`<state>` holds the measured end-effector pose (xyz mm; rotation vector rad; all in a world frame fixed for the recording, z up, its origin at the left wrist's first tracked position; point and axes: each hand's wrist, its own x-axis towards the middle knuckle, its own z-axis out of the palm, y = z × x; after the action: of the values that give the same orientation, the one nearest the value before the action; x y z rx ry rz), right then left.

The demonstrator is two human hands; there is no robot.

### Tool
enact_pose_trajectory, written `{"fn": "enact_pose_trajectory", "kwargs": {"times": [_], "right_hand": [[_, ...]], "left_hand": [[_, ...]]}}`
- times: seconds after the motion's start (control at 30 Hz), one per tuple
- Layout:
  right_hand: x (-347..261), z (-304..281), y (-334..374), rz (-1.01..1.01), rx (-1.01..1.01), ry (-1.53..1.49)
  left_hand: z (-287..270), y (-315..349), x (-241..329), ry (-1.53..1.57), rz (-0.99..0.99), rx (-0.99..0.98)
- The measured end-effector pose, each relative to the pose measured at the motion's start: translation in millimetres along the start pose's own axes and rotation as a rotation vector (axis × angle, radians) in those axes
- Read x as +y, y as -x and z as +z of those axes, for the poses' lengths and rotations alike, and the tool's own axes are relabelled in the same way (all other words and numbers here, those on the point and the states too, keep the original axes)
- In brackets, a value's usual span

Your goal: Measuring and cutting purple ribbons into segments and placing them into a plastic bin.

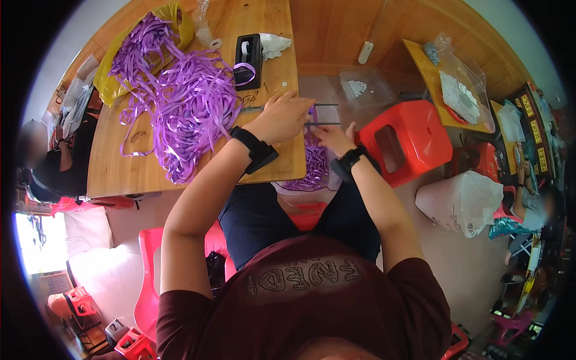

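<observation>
**Ribbon could slip off the rods**

My left hand [282, 117] fingers are closed on purple ribbon [313, 115] at two thin rods [324, 114], right edge of the tabletop [120, 168]. My right hand [333, 139] pinches the ribbon just below. Loose grip: loops slide off into the bin [312, 174]. The big ribbon pile [180, 102] at left may snag.

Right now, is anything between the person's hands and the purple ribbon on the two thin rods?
Nothing visible. The left hand and right hand are already on the thin rods where the purple ribbon is wound, at the wooden table edge.
</observation>
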<state>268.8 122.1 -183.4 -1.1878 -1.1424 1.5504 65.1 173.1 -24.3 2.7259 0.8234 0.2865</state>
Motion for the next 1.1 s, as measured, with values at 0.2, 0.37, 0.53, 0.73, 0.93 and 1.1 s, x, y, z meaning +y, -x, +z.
{"fn": "enact_pose_trajectory", "kwargs": {"times": [0.2,0.37,0.53,0.73,0.93,1.1], "right_hand": [[93.1,15.3,48.9,0.554,0.08,-0.224],[117.8,40.4,85.9,0.693,-0.002,-0.146],[113.0,49.7,114.8,0.619,-0.038,-0.206],[84.5,69.2,138.4,0.655,-0.182,-0.166],[65.0,77.1,159.2,0.616,-0.216,-0.243],[61.1,63.1,146.3,0.534,-0.02,-0.366]], "left_hand": [[2.3,-1.4,-0.1,0.004,0.0,0.021],[-4.3,16.6,19.3,0.061,0.001,0.105],[-2.8,100.0,107.0,0.632,0.137,0.05],[136.6,144.8,71.1,0.63,-0.343,0.059],[136.9,133.8,77.3,0.825,-0.429,-0.055],[118.7,150.9,84.0,1.114,-0.276,-0.23]]}}
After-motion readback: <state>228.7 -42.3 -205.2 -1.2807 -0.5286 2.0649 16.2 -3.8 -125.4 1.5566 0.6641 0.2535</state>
